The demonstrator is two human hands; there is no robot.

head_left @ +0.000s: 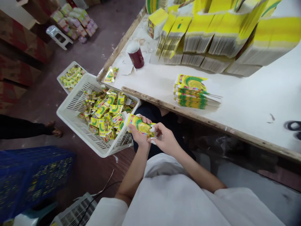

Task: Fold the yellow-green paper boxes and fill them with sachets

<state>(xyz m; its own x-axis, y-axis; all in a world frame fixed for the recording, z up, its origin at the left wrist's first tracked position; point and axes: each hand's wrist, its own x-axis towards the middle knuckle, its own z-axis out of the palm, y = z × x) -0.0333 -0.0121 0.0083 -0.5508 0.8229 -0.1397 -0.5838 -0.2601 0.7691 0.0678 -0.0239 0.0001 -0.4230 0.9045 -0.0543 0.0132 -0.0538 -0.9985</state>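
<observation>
A small yellow and green printed carton [140,125] lies across my left hand [139,135], whose fingers and thumb wrap round it near its left end. At the carton's right end, the thumb and fingers of my right hand [166,138] pinch its edge; white covers show on some fingertips. To the left of my hands, a white plastic crate [68,111] holds many yellow and green packets [102,110]. On the table, to the right and beyond my hands, a stack of flat cartons [191,92] in the same print lies near the edge.
Tall bundles of flat yellow cartons [216,31] stand along the back of the white table [246,103]. Near its left corner are a maroon mug [136,56] and one packet [111,74]. Blue crates [35,179], a white stool [58,37] and a person's leg [23,126] are at the left.
</observation>
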